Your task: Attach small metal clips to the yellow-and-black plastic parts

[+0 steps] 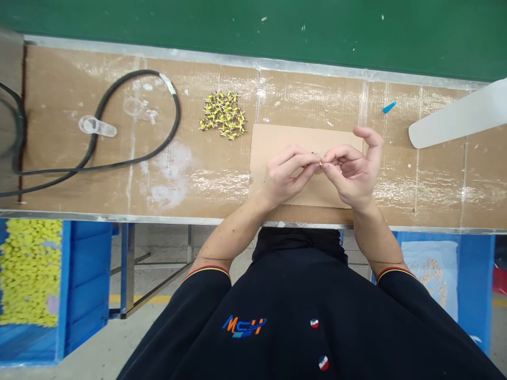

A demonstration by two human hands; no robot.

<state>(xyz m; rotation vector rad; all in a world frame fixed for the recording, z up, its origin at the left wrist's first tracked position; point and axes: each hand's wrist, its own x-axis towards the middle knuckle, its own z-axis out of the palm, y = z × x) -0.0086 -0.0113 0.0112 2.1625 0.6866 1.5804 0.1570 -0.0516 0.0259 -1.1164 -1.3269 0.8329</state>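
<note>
My left hand and my right hand meet fingertip to fingertip over a flat cardboard sheet. Each pinches with thumb and forefinger at a tiny pale piece, too small to name. A few more small pale bits rest in the curled fingers of my right hand, partly hidden. To the left of the sheet lies a loose pile of small yellow parts with dark and white ends.
A black cable loops over the table's left side, around a clear plastic scoop-like piece. At right lie a blue pointed piece and a long white object. Blue bins stand below: yellow pieces left, small beige pieces right.
</note>
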